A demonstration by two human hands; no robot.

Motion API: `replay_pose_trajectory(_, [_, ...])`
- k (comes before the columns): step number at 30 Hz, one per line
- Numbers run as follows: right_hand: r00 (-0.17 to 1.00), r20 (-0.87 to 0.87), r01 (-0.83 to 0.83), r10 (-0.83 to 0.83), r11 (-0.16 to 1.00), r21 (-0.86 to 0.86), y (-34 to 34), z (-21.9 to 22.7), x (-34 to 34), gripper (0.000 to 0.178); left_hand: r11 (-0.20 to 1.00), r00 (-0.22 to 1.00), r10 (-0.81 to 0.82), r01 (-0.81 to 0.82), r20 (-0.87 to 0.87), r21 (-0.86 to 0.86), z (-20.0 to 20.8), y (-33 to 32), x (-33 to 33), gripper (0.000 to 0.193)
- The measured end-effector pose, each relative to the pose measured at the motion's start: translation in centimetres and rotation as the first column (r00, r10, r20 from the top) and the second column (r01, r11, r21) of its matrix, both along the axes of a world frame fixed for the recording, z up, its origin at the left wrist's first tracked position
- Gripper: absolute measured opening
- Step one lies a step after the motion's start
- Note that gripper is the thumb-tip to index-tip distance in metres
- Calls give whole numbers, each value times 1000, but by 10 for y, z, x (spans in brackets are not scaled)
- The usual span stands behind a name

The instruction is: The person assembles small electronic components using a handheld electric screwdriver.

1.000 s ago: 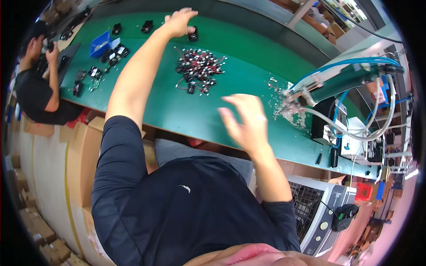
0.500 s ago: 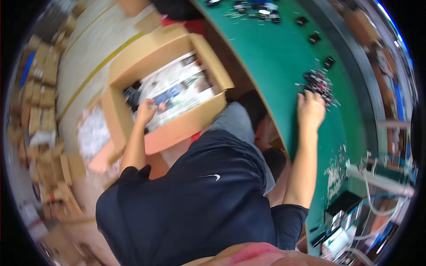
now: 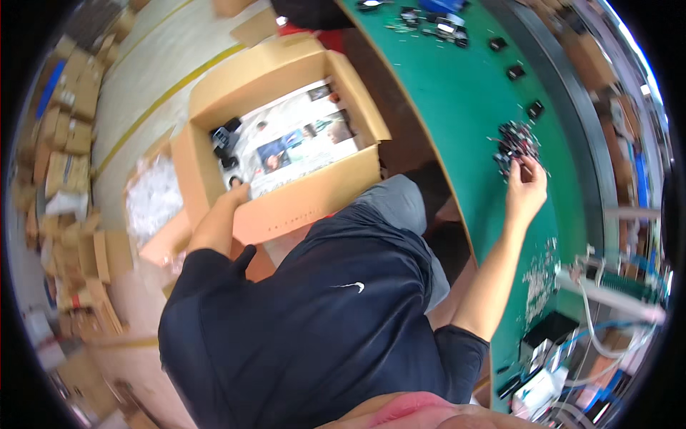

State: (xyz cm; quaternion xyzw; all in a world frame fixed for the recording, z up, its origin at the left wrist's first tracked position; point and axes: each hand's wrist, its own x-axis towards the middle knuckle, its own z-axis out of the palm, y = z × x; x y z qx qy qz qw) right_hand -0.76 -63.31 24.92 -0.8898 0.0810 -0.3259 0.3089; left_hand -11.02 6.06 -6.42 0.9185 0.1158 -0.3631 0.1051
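An open cardboard box (image 3: 307,204) stands to the left of my body, lined with printed paper sheets (image 3: 304,143). Several small black parts (image 3: 225,139) lie along its left inner side. My left hand (image 3: 239,193) reaches over the near edge into the box's near left corner, close to a dark part; its fingertips are partly hidden. On the green table to the right, my right hand (image 3: 529,189) is at the near side of a heap of small dark parts (image 3: 519,136) with red and white bits. Its thumb and fingers curl together at the heap; what they pinch is too small to name.
The green table (image 3: 457,100) carries a row of black pieces (image 3: 516,71), more parts at the far end, and scattered pale bits (image 3: 539,286). Tubing and equipment (image 3: 550,379) crowd the near right. A bag of clear plastic (image 3: 153,196) sits beyond the box's left side.
My left hand has lowered toward the box's near left corner. My right hand has drawn slightly right and nearer, its fingers now curled at the heap's edge. The view has shifted slightly.
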Motion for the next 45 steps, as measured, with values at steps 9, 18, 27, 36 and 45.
replay_pose_trajectory(9, [961, -117, 261, -252, 963, 64, 18, -38, -129, 35, 955, 879, 137, -239, 456, 174, 65, -43, 25, 61])
replay_pose_trajectory(18, [961, -62, 265, -269, 962, -66, 9, -57, -152, 22, 849, 850, 488, -515, 195, 118, -2, -4, 36, 104])
replay_pose_trajectory(27, [964, -143, 225, -223, 974, 0, 1, -40, -155, 32, 827, 778, 559, -498, 287, -259, 23, 0, 53, 52])
replay_pose_trajectory(36, [969, -154, 211, -194, 972, 100, 1, -44, -154, 21, 304, 797, 488, 227, 356, -925, 245, -277, 119, 55])
replay_pose_trajectory(45, [902, -161, 404, -400, 915, -12, 3, -39, -182, 18, -208, 392, -406, 840, 825, -501, 298, -597, 142, 40])
